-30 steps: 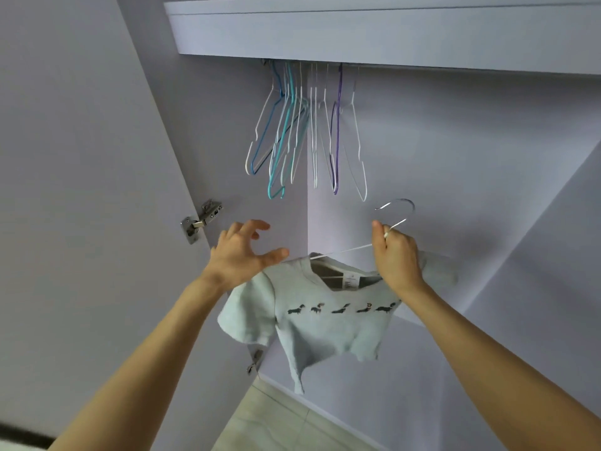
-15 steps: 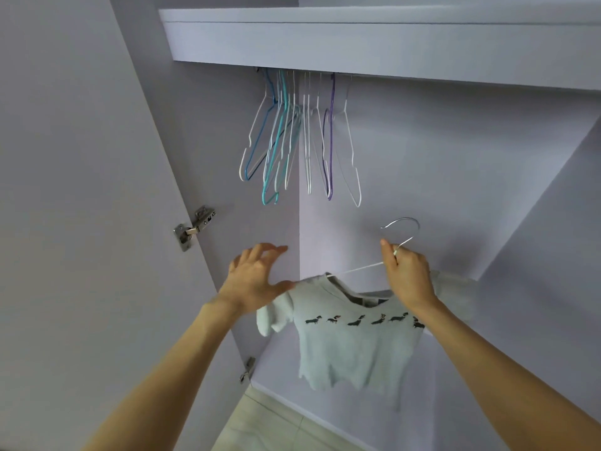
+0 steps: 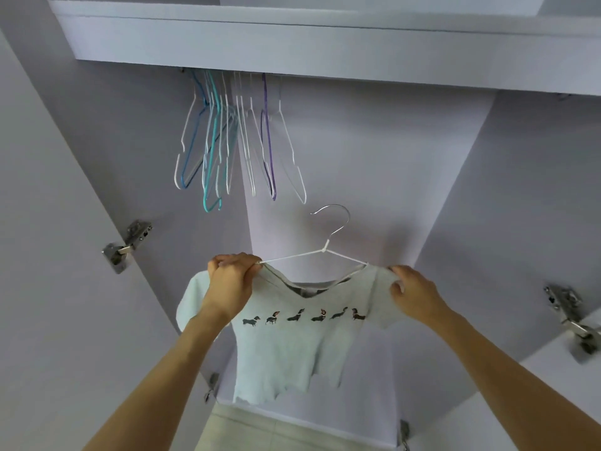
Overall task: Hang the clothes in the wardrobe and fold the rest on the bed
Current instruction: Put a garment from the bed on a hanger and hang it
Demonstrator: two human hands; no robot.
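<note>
- The small pale T-shirt [image 3: 286, 346] (a row of little dogs printed across its chest) hangs on a white wire hanger [image 3: 320, 253], held up in front of the open wardrobe [image 3: 374, 164], below the cluster of empty hangers [image 3: 227, 141].
- The left hand [image 3: 232, 283] grips the shirt's left shoulder, fingers curled tightly over the fabric right where the hanger's wire arm enters the neckline.
- The right hand [image 3: 414, 294] pinches the shirt's right shoulder, thumb on the near face of the cloth and fingers curled round its upper edge, just beside the hanger's other arm.
- The hanger's metal hook points up and stands free, touching nothing, lower than the empty hangers and apart from them.
- The empty hangers are white, blue, teal and purple wire; their tops disappear behind the front edge of the shelf [image 3: 292, 40], so the rail itself is hidden.
- The shirt's hem hangs loose and uneven above a strip of pale floor [image 3: 260, 431].
- The left door [image 3: 48, 288] stands open with a metal hinge [image 3: 125, 245] on its inner face; another hinge [image 3: 572, 317] shows at the right edge of the wardrobe.
</note>
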